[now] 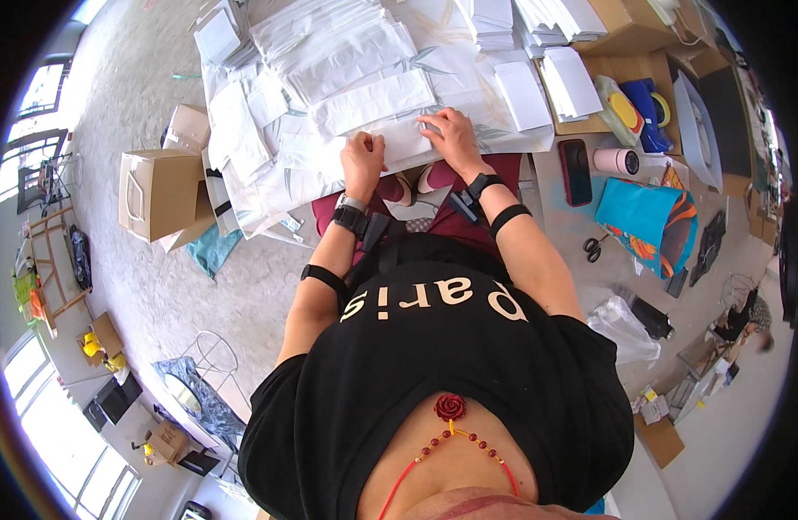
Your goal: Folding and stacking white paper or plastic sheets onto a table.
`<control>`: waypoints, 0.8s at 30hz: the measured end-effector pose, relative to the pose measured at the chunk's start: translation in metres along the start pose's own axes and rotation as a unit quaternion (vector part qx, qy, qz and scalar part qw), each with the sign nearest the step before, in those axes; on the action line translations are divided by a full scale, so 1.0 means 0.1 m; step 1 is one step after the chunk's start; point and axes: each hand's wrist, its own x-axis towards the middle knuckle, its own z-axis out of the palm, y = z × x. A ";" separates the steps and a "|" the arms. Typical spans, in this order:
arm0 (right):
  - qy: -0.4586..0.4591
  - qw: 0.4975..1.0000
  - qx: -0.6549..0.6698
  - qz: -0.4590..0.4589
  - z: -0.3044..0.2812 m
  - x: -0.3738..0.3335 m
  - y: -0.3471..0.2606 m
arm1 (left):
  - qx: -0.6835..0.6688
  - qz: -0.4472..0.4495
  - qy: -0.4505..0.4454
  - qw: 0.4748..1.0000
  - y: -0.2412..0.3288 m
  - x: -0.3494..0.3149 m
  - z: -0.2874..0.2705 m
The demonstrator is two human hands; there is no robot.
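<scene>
In front of me on the table's near edge lies a long, thin white strip (402, 141), folded flat; whether it is paper or plastic I cannot tell. My left hand (362, 165) is closed at its near edge, with fingers curled down onto it. At its right end my right hand (453, 139) bends thumb and fingers together over the strip. Just beyond both hands is another flat white strip (373, 102), and behind that a spread pile of similar white sheets (329, 52). More loose white pieces (240, 130) lie left of my hands.
Stacked white cards (570, 82) and a single white stack (522, 95) stand to the right. On the right-hand surface are a dark red phone (576, 172), a pink bottle (615, 161), a blue patterned bag (646, 225) and scissors (594, 249). A cardboard box (160, 195) stands left of the table.
</scene>
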 end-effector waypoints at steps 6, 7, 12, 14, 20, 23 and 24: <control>-0.057 0.996 -0.047 -0.044 -0.11 -0.03 0.06 | 0.009 -0.004 0.019 1.000 -0.15 -0.05 -0.22; -0.065 0.995 -0.056 -0.052 -0.13 -0.03 0.06 | 0.050 0.049 0.084 0.994 -0.26 -0.06 -0.25; -0.078 0.992 -0.080 -0.062 -0.16 -0.05 0.08 | 0.130 0.024 0.230 0.964 -0.61 -0.08 -0.67; -0.073 0.990 -0.096 -0.079 -0.16 -0.05 0.08 | 0.191 0.039 0.292 0.936 -0.82 -0.04 -0.86; -0.097 0.987 -0.109 -0.072 -0.17 -0.05 0.06 | 0.234 -0.038 0.308 0.921 -1.09 0.11 -1.11; -0.100 0.986 -0.116 -0.063 -0.18 -0.05 0.04 | 0.238 -0.034 0.284 0.928 -1.19 0.16 -1.12; -0.101 0.986 -0.117 -0.066 -0.17 -0.05 0.03 | 0.233 -0.030 0.289 0.928 -1.21 0.17 -1.11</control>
